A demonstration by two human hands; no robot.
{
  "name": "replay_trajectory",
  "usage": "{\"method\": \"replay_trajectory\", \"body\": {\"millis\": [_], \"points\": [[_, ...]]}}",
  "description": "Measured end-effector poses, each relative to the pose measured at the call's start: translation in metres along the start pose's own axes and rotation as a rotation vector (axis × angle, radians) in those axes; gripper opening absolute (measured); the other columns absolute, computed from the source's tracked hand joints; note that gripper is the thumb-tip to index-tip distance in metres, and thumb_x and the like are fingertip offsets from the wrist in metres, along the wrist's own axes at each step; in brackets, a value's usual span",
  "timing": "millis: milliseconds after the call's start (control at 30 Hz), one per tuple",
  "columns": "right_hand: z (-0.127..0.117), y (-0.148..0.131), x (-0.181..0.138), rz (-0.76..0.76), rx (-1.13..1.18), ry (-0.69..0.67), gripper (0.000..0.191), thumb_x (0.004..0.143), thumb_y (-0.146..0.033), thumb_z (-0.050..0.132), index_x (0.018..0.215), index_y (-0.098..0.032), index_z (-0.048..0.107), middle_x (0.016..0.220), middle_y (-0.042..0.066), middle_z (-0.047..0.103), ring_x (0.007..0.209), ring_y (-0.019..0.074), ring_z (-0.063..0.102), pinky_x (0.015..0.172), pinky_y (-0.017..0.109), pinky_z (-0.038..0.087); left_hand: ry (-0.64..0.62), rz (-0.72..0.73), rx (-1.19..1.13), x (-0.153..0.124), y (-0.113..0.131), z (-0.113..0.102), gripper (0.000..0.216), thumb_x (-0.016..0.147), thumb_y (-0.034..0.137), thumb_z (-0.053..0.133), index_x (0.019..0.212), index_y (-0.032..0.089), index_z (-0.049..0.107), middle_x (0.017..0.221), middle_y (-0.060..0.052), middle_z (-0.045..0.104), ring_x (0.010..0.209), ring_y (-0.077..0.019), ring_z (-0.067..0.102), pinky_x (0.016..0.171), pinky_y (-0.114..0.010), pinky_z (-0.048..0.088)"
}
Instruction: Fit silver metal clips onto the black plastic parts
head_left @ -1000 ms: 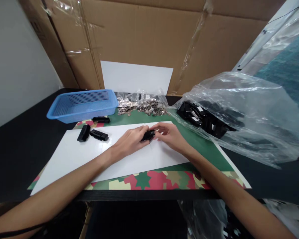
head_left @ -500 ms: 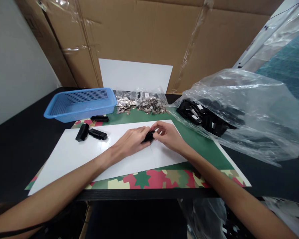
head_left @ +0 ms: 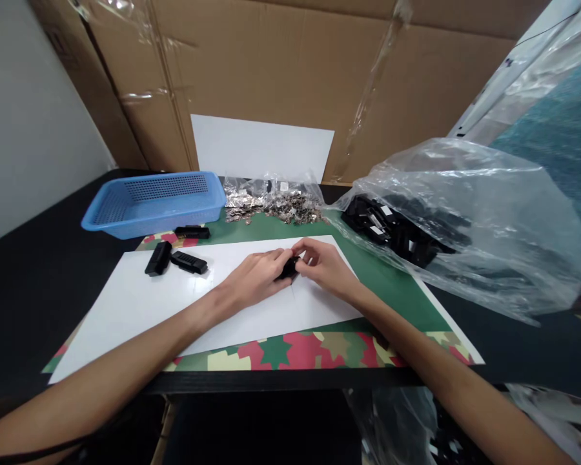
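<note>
Both hands meet over the white sheet [head_left: 140,303] in the middle of the table. My left hand [head_left: 254,278] is closed around a small black plastic part [head_left: 289,267], most of which is hidden by the fingers. My right hand [head_left: 324,263] pinches the same part from the right with its fingertips. Three more black parts lie to the left: one [head_left: 157,258] and another [head_left: 188,262] on the sheet, and a third [head_left: 192,232] by the basket.
A blue perforated basket [head_left: 150,203] stands at the back left. A pile of small metal pieces [head_left: 275,206] lies on clear plastic behind the hands. A large clear bag [head_left: 465,219] with black parts [head_left: 392,229] fills the right side. Cardboard walls rise behind.
The hands have stayed together on the black part; my right fingers have shifted slightly over it. The view has drifted a little.
</note>
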State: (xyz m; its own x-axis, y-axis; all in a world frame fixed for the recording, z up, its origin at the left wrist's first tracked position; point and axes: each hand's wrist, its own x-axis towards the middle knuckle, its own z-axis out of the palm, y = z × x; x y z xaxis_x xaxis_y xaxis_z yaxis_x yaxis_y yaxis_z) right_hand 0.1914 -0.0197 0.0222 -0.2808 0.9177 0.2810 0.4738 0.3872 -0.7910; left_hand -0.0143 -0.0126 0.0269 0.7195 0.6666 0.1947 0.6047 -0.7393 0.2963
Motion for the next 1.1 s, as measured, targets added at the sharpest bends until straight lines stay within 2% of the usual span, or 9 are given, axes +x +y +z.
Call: {"method": "replay_trajectory", "body": {"millis": [133,233,433,867,967,1100], "points": [[-0.001,0.001,0.000,0.033,0.035,-0.022,0.019,0.077,-0.015,0.058,0.093,-0.019,0.069,0.082,-0.001,0.068,0.064,0.0127,0.056,0.061,0.026,0.044,0.007,0.016,-0.006,0.000,-0.001,0.001,0.040,0.098,0.027,0.059,0.135,0.017,0.047,0.124,-0.009,0.070,0.111,-0.0285,0.070,0.087,-0.038,0.055],[-0.003,0.001,0.001,0.044,0.051,-0.045,0.018,0.078,-0.016,0.058,0.093,-0.019,0.069,0.086,0.000,0.070,0.065,0.0127,0.058,0.061,0.025,0.046,0.015,0.004,-0.008,0.000,-0.002,0.001,0.035,0.098,0.026,0.059,0.130,0.017,0.050,0.120,-0.009,0.071,0.106,-0.0278,0.071,0.083,-0.037,0.055],[-0.008,0.000,0.003,0.069,0.060,-0.095,0.028,0.077,-0.015,0.056,0.101,-0.018,0.071,0.099,0.004,0.073,0.075,0.0149,0.064,0.064,0.025,0.050,0.034,-0.009,-0.024,0.000,-0.001,0.000,0.031,0.097,0.025,0.059,0.127,0.018,0.053,0.116,-0.008,0.071,0.097,-0.0258,0.073,0.078,-0.034,0.055],[-0.004,-0.001,0.003,0.068,0.054,-0.101,0.026,0.073,-0.016,0.056,0.091,-0.017,0.074,0.083,0.002,0.069,0.068,0.0132,0.055,0.059,0.023,0.046,-0.025,0.025,-0.002,0.000,0.001,0.002,0.042,0.097,0.026,0.059,0.136,0.019,0.046,0.126,-0.010,0.070,0.113,-0.0286,0.070,0.089,-0.038,0.056],[-0.006,-0.002,0.003,0.076,0.090,-0.114,0.027,0.078,-0.018,0.058,0.098,-0.017,0.076,0.091,0.004,0.072,0.069,0.0135,0.057,0.058,0.023,0.048,0.009,0.008,-0.003,-0.001,0.001,0.000,0.039,0.097,0.027,0.058,0.134,0.020,0.047,0.123,-0.008,0.072,0.108,-0.0270,0.072,0.084,-0.035,0.055],[-0.014,-0.007,0.003,0.078,0.122,-0.120,0.028,0.084,-0.024,0.061,0.105,-0.017,0.078,0.099,0.006,0.073,0.067,0.0125,0.061,0.058,0.024,0.052,0.055,-0.103,0.086,-0.001,0.001,-0.006,0.027,0.098,0.037,0.057,0.119,0.021,0.053,0.109,-0.007,0.075,0.095,-0.0278,0.075,0.068,-0.032,0.048]]}}
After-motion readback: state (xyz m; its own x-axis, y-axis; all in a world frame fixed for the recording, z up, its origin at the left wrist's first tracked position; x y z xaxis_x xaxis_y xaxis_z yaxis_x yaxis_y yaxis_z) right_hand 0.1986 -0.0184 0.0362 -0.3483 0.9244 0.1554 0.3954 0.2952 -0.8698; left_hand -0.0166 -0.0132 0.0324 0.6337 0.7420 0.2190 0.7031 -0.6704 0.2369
